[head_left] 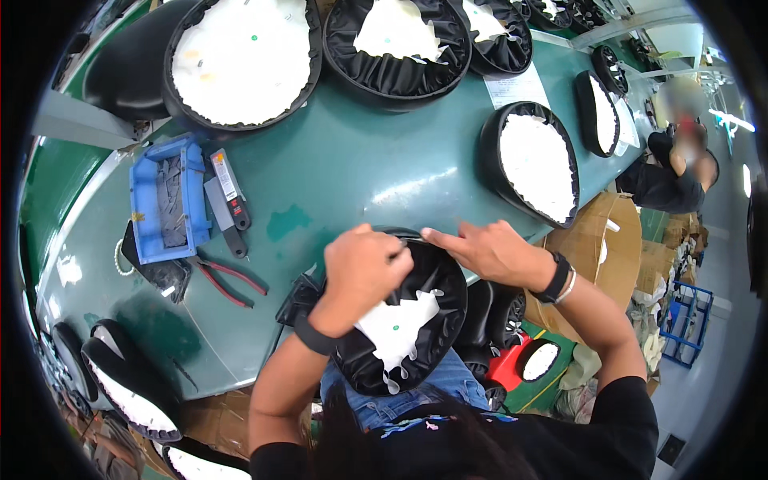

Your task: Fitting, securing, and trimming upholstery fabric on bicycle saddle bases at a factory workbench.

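I see a black-covered seat cushion (398, 326), white underside up, on the denim lap (350, 408) at the workbench (344, 164) edge. Left hand (364, 270): curled tight at its far rim; I can't tell whether it pinches anything. Right hand (500, 252): index extended to the rim, other fingers bent; hold unclear. Red-handled pliers (234, 275) near blue bin (194, 192).
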The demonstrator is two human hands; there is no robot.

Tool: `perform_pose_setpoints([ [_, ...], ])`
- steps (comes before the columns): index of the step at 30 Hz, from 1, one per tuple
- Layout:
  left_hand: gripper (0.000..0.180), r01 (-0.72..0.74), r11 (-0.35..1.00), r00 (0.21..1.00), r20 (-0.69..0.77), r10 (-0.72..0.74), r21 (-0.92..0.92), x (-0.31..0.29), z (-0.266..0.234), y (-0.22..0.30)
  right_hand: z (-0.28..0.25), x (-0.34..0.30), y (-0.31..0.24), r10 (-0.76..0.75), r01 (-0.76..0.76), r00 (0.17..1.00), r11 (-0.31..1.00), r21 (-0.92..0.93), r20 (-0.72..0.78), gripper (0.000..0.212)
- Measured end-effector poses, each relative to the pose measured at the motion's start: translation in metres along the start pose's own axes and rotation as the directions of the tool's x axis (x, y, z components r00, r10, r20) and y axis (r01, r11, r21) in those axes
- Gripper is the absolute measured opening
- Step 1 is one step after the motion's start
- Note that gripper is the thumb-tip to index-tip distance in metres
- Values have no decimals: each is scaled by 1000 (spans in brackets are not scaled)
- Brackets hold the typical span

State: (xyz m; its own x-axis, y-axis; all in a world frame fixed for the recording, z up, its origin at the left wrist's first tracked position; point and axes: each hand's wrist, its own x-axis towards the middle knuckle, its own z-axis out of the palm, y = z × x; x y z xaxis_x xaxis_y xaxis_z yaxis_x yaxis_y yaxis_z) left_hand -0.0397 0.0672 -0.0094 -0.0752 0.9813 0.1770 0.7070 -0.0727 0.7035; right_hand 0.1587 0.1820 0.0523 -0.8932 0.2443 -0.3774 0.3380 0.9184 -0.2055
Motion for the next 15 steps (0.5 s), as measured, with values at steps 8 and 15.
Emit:
perform_pose_setpoints([
  [8, 32, -247, 546, 926, -361, -110, -801, 18, -44, -26, 49, -73, -68, 489, -483, 872, 862, 156, 0, 62],
  [15, 34, -798, -418, 596, -673, -438, -434, -33, -65, -69, 74, -99, -144, 716, -659, 698, 649, 381, -11, 58],
])
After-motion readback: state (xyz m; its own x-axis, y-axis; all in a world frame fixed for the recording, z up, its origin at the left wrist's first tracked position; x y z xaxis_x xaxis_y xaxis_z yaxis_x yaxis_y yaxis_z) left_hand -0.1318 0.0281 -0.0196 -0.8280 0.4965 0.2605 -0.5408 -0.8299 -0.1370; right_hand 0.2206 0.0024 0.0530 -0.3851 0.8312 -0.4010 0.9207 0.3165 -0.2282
